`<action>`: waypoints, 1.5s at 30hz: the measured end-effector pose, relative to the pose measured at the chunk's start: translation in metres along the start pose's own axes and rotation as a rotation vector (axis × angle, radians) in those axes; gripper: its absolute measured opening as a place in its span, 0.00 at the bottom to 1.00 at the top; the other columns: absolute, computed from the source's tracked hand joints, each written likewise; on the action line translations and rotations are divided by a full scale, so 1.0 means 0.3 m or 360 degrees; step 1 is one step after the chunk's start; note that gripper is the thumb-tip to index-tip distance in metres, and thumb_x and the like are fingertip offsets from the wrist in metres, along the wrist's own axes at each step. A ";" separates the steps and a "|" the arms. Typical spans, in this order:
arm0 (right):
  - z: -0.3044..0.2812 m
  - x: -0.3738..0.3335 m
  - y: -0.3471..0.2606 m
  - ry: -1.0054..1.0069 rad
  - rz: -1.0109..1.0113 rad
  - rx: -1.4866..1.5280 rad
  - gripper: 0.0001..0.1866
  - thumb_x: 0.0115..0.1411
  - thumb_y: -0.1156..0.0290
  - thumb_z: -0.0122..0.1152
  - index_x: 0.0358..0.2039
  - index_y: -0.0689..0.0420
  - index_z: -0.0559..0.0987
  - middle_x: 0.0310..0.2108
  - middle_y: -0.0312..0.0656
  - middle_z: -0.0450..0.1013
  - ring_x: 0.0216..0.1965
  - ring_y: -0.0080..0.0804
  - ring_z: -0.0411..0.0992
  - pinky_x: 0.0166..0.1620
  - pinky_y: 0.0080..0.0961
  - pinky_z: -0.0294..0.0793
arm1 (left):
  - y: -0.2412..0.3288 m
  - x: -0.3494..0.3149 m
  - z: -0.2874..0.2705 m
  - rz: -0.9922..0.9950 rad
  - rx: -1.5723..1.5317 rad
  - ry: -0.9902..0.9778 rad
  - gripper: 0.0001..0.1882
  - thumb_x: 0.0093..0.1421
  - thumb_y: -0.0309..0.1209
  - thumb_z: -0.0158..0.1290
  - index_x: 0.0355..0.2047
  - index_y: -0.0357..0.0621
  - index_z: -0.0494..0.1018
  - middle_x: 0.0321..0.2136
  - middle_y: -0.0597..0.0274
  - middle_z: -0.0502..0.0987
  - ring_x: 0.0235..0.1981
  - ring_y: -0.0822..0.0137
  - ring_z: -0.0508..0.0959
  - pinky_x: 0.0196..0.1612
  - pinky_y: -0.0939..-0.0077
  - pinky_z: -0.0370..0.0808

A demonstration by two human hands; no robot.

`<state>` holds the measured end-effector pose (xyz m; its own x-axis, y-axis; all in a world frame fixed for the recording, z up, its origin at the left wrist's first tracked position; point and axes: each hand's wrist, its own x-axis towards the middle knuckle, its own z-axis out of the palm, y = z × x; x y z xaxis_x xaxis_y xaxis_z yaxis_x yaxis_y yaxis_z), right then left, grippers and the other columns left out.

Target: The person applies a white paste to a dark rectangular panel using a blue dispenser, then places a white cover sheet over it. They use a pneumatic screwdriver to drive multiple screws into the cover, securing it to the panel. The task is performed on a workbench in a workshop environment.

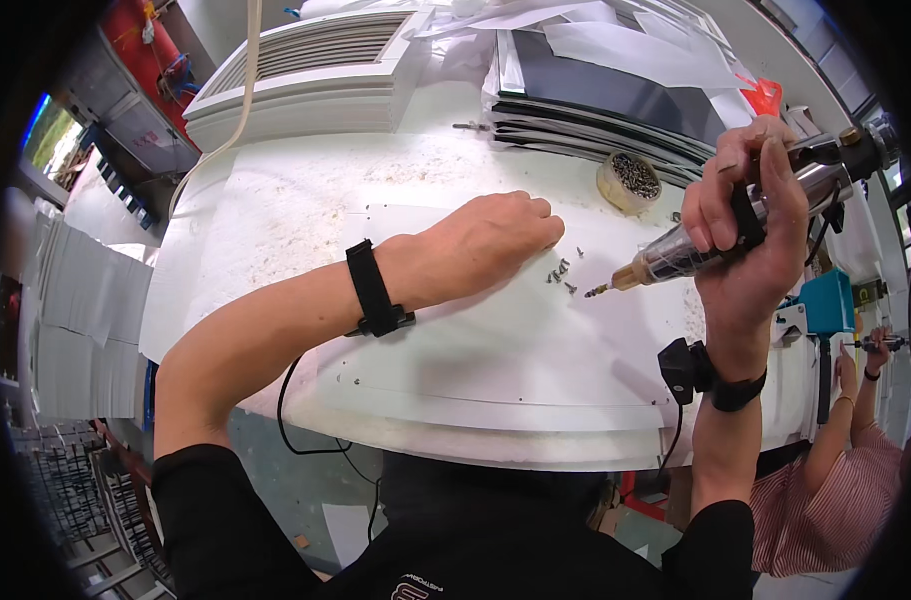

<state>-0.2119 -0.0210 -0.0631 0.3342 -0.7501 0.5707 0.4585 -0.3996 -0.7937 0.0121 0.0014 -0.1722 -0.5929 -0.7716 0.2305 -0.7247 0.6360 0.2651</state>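
The right hand (743,215) wraps around the power driver (670,257), its bit (597,291) just beside loose screws (559,271), well in from the near edge of the tabletop (220,235), where a sideways slip could scatter them or nick the left hand (490,232), curled nearby, its hidden fingertips' hold impossible to tell.

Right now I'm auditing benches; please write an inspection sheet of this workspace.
Surface: white tabletop, pale flecks scattered at left.
Job's things: silver cylindrical power driver; loose silver screws; round yellowish tub of screws.
Clutter: stacked white louvred panels; dark panels under loose white sheets.
Hands: left hand curled, contents hidden; right hand grips driver.
Cables: thin black cables hang at near edge; curved cream hose, back left.
Surroundings: co-worker in red-and-white striped top, far right.
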 end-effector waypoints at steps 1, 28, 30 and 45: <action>-0.004 -0.001 -0.001 0.0004 0.0005 -0.0011 0.11 0.76 0.62 0.46 0.43 0.57 0.69 0.32 0.35 0.68 0.15 0.13 0.57 0.20 0.15 0.63 | -0.001 0.004 0.000 -0.0004 0.0035 -0.0027 0.05 0.66 0.27 0.51 0.39 0.37 0.71 0.35 0.53 0.75 0.41 0.52 0.77 0.44 0.59 0.77; 0.139 0.095 0.047 -0.0156 -0.0142 0.0415 0.14 0.76 0.62 0.46 0.45 0.61 0.71 0.33 0.35 0.63 0.18 0.15 0.55 0.21 0.16 0.63 | 0.064 -0.268 -0.076 -0.0689 -0.2125 0.0347 0.10 0.67 0.24 0.59 0.43 0.42 0.68 0.39 0.64 0.75 0.40 0.74 0.77 0.48 0.76 0.78; 0.159 0.095 0.056 -0.0164 -0.0143 0.0418 0.13 0.76 0.63 0.46 0.45 0.61 0.71 0.33 0.35 0.64 0.18 0.15 0.55 0.21 0.16 0.64 | 0.060 -0.279 -0.075 -0.0685 -0.2177 0.0374 0.10 0.68 0.24 0.58 0.44 0.42 0.68 0.39 0.64 0.74 0.40 0.74 0.78 0.48 0.76 0.78; 0.245 0.107 0.098 -0.0211 -0.0143 0.0390 0.13 0.76 0.62 0.47 0.44 0.60 0.71 0.33 0.35 0.65 0.19 0.15 0.56 0.22 0.16 0.64 | 0.038 -0.346 -0.092 -0.0753 -0.2236 0.0385 0.09 0.68 0.25 0.58 0.44 0.43 0.68 0.40 0.64 0.73 0.41 0.73 0.78 0.49 0.74 0.79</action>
<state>-0.1272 -0.0182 -0.0526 0.3806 -0.6352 0.6720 0.6710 -0.3103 -0.6734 0.0750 0.0890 -0.1674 -0.2347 -0.9718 -0.0233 0.1739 -0.0655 0.9826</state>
